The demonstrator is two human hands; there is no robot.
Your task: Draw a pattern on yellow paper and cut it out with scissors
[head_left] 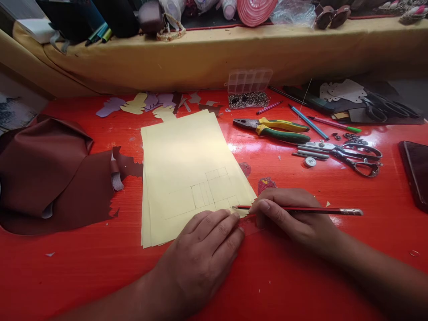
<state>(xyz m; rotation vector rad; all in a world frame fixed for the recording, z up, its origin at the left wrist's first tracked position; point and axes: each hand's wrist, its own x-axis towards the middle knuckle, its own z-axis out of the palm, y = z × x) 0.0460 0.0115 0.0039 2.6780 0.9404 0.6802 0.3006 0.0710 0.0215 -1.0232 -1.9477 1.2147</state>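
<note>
The left hand [207, 254] lies palm down, fingers close together and slightly bent, over the near edge of the stacked yellow paper [177, 151]. The right hand [297, 218] pinches a pencil [314, 210] between thumb and forefinger; how its other fingers sit, I cannot tell. The pencil's tip is at the paper, just beyond the left fingertips. Thin ruled lines [214, 203] lie ahead of those fingertips. Beyond the right fingers are pliers [284, 133] and, farther right, scissors [351, 154]. Brown material [56, 169] lies well left of the left fingers, on the red table [100, 276].
</note>
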